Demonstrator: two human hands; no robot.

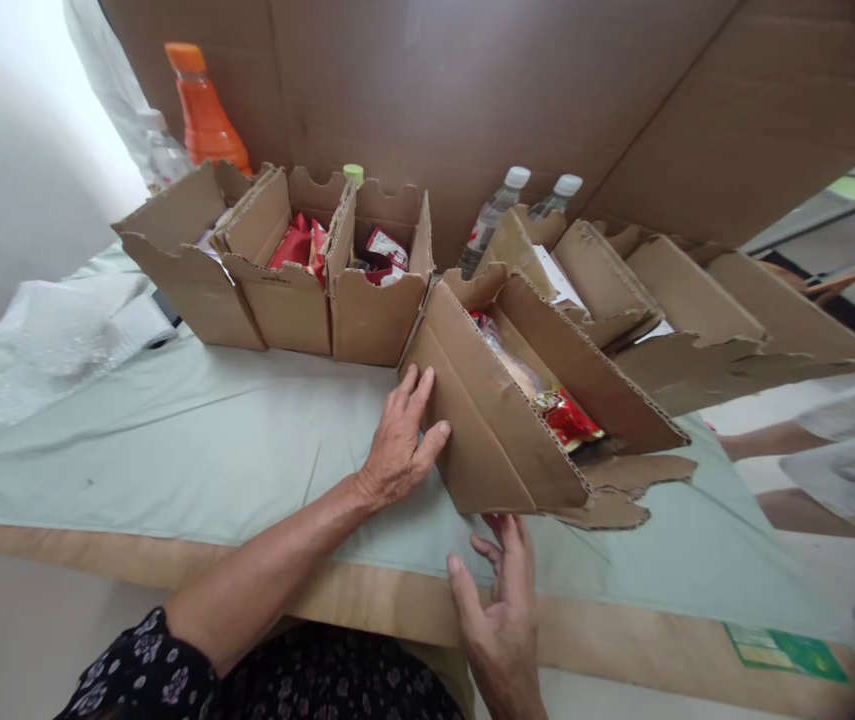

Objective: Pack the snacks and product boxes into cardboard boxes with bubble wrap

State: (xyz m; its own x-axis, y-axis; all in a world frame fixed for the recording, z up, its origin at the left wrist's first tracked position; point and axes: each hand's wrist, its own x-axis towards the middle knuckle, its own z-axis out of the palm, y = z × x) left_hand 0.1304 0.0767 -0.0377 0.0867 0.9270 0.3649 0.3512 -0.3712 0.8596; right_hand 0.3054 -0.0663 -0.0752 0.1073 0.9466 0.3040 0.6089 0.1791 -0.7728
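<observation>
A long brown cardboard box (502,440) lies angled on the pale green table cloth (194,440), with red snack packets (569,418) inside. My left hand (401,440) rests flat against its left side wall, fingers stretched out and open. My right hand (498,600) is below the box's near end, fingers spread, fingertips at the box's torn bottom flap (607,500). Neither hand holds anything.
A row of three small cardboard boxes (284,280) with red packets stands at the back left. Longer cardboard trays (704,300) sit at the right. An orange bottle (206,110) and clear water bottles (491,215) stand against a big cardboard sheet (509,90). Clear plastic wrap (59,330) lies left.
</observation>
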